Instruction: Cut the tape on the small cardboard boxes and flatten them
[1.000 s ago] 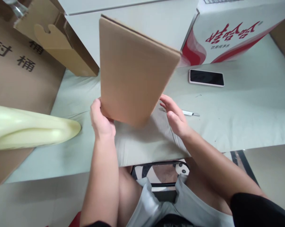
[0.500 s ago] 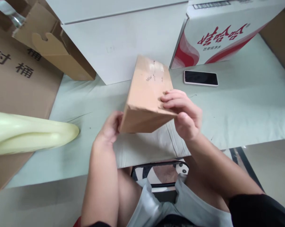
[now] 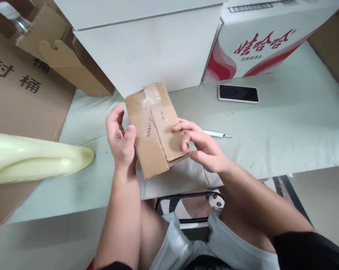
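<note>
A small brown cardboard box (image 3: 154, 131), with clear tape at its far end and dark writing on top, is tilted between my hands above the pale green cloth. Along its left edge, my left hand (image 3: 121, 135) has its fingers apart, the thumb against the box. My right hand (image 3: 203, 144) grips the near right corner, fingertips on the upper face and thumb by the flap edge. A slim white pen-like tool (image 3: 216, 134) lies on the cloth just beyond my right hand.
Behind stand a large white box (image 3: 152, 52) and a red-and-white printed carton (image 3: 259, 48). A phone (image 3: 238, 93) lies at the right. Cardboard boxes (image 3: 26, 97) and a pale yellow smooth object (image 3: 40, 159) are on the left. The cloth-covered surface (image 3: 284, 138) ends near my legs.
The cardboard box has turned and lowered, showing its seam and tape. My left hand has moved up its left side and opened; my right hand has shifted left. The pen-like tool has come into view.
</note>
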A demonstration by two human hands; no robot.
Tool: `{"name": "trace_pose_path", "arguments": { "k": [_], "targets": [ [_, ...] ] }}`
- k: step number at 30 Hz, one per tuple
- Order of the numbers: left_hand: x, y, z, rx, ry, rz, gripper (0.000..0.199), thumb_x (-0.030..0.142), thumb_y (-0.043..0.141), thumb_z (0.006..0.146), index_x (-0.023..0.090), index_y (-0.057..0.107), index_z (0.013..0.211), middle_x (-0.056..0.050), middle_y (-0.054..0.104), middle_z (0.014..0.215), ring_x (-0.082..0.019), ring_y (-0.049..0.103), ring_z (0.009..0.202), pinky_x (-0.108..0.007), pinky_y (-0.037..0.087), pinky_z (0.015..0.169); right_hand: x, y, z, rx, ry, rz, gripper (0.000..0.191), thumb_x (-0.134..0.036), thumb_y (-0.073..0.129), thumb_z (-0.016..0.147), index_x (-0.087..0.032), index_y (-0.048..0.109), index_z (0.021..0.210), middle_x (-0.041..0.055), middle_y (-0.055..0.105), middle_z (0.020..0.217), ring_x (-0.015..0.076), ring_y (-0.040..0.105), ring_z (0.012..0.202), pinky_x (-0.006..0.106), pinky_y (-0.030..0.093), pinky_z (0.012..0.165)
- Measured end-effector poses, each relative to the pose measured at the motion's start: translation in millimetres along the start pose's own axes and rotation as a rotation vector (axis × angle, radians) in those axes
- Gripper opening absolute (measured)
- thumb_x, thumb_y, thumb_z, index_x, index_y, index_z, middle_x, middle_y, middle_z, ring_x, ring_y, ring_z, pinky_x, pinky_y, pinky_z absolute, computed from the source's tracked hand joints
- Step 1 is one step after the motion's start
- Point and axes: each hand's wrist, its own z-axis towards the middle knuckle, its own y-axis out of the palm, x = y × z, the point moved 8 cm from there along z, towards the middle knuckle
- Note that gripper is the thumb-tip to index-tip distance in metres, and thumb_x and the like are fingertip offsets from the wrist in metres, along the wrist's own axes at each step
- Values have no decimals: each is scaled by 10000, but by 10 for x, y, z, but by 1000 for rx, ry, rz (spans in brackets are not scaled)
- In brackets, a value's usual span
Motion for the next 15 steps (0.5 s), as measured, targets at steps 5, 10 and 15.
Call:
{"name": "trace_pose_path", "arguments": {
  "k": [5, 10, 15],
  "targets": [
    [3, 56, -26, -119, -15, 70, 489, 602, 804, 794, 332, 717, 1192, -1, 409, 1727, -348, 311, 1645, -515, 357, 1326, 76, -82, 5, 58, 44, -18, 153, -212, 543, 768, -264, 593, 904, 83, 717, 1317, 301, 635, 1340, 550, 477, 1197],
    [-4, 14, -9, -138, -2, 113, 380, 536, 716, 820, 266, 705, 1087, -39, 406, 1712, -389, 244, 1657, -592, 331, 1305, 590, -470, -179, 113, 646, -769, 307, -177, 546, 792, -197, 651, 1080, 177, 729, 1139, 365, 683, 1053, 524, 542, 927],
    [-65, -34, 47, -122, 69, 132, 416, 639, 716, 806, 265, 674, 984, -27, 468, 1635, -408, 237, 1658, -623, 271, 1324, 792, -542, -302, -164, 842, -1058, 336, -168, 532, 888, -175, 675, 1192, 199, 740, 1179, 351, 690, 1018, 415, 491, 797]
  ]
}}
